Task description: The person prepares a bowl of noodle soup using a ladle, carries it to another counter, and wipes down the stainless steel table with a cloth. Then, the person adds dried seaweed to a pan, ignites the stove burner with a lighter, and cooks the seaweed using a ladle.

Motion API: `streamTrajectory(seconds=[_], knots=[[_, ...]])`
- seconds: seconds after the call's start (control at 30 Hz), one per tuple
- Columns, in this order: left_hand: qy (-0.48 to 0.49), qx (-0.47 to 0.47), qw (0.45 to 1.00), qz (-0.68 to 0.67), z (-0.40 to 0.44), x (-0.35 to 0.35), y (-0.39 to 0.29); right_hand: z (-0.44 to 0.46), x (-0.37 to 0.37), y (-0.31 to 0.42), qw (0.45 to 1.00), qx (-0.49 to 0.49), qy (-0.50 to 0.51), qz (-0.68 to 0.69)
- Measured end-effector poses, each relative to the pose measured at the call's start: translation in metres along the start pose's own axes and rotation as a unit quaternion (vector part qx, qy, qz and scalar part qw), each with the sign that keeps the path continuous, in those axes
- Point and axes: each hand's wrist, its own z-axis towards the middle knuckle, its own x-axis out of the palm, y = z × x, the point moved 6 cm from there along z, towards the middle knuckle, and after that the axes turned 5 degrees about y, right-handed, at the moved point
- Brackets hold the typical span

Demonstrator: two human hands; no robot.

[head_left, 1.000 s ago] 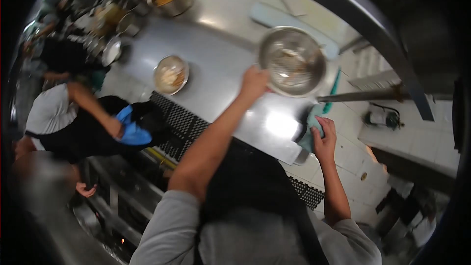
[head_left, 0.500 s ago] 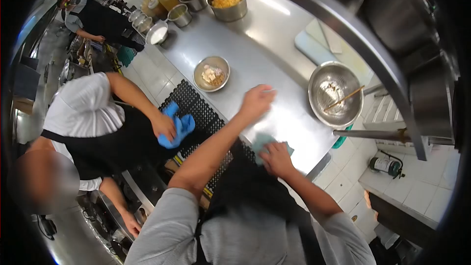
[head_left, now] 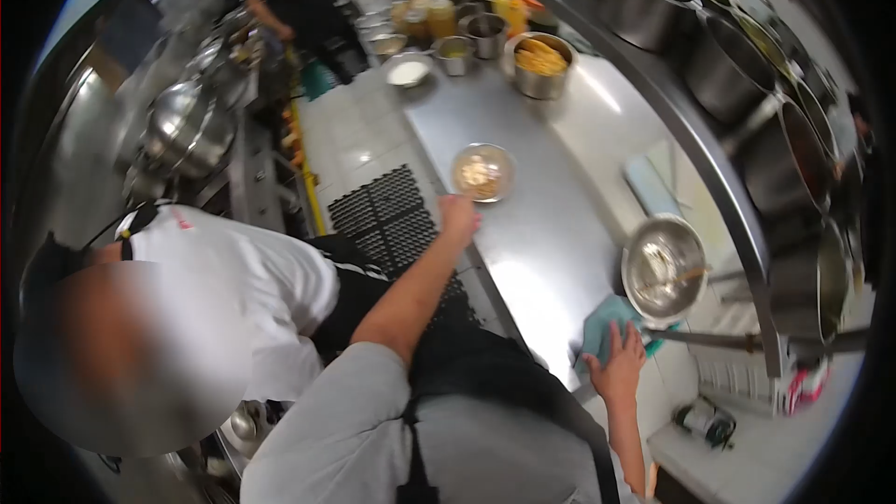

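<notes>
Under my right hand [head_left: 616, 366], at the near right end of the steel table, is a teal cloth [head_left: 600, 325]. The fingers are spread across the cloth and press it to the surface, the thumb at its lower edge. My left hand [head_left: 458, 218] is over the table's left edge, just below a small metal bowl [head_left: 509, 168] that contains pale and brown chopped pieces. Its fingers look curled in, somewhat blurred, and no object shows in them; I cannot tell if it touches the bowl. Beside the cloth stands a large steel bowl [head_left: 642, 271] with a wooden stick in it.
At the table's far end are a pot of yellow food [head_left: 541, 89], a white-filled bowl [head_left: 409, 71] and several containers. A shelf [head_left: 686, 117] with pots runs along the right. One co-worker [head_left: 233, 289] stands close on my left, another [head_left: 299, 0] farther back. A black mat [head_left: 378, 219] covers the floor.
The view has turned and shifted. My right hand has slid the teal cloth right, up to the large bowl. My left hand is now nearer the small bowl. The close co-worker's blue cloth has left view.
</notes>
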Motion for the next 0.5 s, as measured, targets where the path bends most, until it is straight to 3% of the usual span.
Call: streamTrajectory(seconds=[0.03,0.13,0.27,0.37,0.5], knots=[[-0.030,0.001,1.000,-0.011,-0.005,-0.001,-0.002,0.009,0.020,-0.007,0.999,-0.016,0.034,0.000],[-0.030,-0.022,0.999,0.008,0.006,-0.020,-0.006,0.028,0.062,-0.011,0.980,0.064,0.182,0.036],[0.017,-0.047,0.999,-0.021,0.030,-0.056,-0.024,0.042,0.110,-0.025,0.949,0.064,0.281,-0.123],[0.026,-0.038,0.994,-0.104,0.060,-0.087,-0.028,0.043,0.216,-0.138,0.951,0.014,0.206,-0.229],[-0.002,-0.048,0.976,-0.212,0.102,-0.153,-0.017,0.107,0.146,-0.046,0.934,0.039,0.332,-0.123]])
